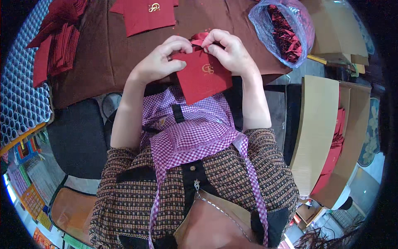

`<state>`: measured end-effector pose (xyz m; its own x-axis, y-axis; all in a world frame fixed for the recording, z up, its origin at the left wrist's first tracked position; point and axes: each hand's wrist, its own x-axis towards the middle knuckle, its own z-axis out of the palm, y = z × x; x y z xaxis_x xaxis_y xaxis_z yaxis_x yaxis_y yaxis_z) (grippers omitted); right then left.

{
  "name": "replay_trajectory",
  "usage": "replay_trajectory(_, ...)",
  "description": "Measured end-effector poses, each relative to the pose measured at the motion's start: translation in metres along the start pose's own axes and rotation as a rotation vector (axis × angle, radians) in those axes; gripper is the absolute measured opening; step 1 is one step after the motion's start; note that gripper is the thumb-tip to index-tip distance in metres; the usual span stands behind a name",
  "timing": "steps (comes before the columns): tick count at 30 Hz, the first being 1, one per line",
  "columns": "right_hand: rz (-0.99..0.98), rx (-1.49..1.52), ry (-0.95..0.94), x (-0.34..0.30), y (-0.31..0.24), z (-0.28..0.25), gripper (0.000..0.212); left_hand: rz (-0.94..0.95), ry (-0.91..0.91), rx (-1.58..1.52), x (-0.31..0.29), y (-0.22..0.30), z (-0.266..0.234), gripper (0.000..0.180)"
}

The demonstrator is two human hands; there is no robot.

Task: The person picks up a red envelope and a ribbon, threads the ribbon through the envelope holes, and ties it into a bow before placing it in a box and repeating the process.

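Note:
I hold a small red cloth pouch [203, 79] with a gold emblem over the near edge of a brown-covered table [103, 54]. My left hand [163, 60] grips the pouch's upper left corner. My right hand [230, 52] pinches the bunched top of the pouch, where a bit of red ribbon [200, 38] sticks out between my fingers. The pouch hangs tilted, its lower corner over my checked apron [195, 133].
Another flat red pouch [149, 14] lies at the table's far side. A stack of red pouches [58, 45] sits at the left. A clear plastic bag of red ribbons [286, 31] stands at the right. An open cardboard box [323, 137] with red items is at my right.

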<state>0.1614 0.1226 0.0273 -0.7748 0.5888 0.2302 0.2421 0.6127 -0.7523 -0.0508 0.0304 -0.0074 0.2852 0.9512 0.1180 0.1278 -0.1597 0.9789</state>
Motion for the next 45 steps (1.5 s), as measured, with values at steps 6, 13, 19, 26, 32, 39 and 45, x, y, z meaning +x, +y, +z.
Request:
replay_trajectory(6, 0.194, 0.226, -0.012, 0.0, -0.001, -0.005, 0.009, -0.116, -0.021, -0.085, -0.003, -0.005, 0.005, 0.023)
replay_trajectory(13, 0.227, 0.387, 0.151, -0.001, -0.005, -0.004, 0.012, -0.134, 0.134, -0.337, -0.002, -0.018, 0.022, 0.019)
replay_trajectory(19, 0.171, 0.719, 0.405, -0.023, -0.019, -0.01, 0.014, -0.288, 0.198, -0.352, -0.002, -0.012, 0.021, 0.022)
replay_trajectory(26, 0.29, 0.62, 0.284, -0.043, -0.029, 0.013, 0.013, -0.251, 0.243, -0.396, -0.003, -0.016, 0.022, 0.021)
replay_trajectory(32, 0.34, 0.392, 0.276, -0.045, -0.026, 0.034, 0.012, -0.286, 0.249, -0.468, -0.004, -0.017, 0.024, 0.021)
replay_trajectory(39, 0.277, 0.018, 0.237, -0.042, -0.025, 0.04, 0.01, -0.274, 0.191, -0.572, -0.006, -0.029, 0.022, 0.023)
replay_trajectory(45, 0.284, -0.047, 0.215, -0.039, -0.025, 0.046, 0.013, -0.208, 0.155, -0.552, -0.004, -0.031, 0.021, 0.025)
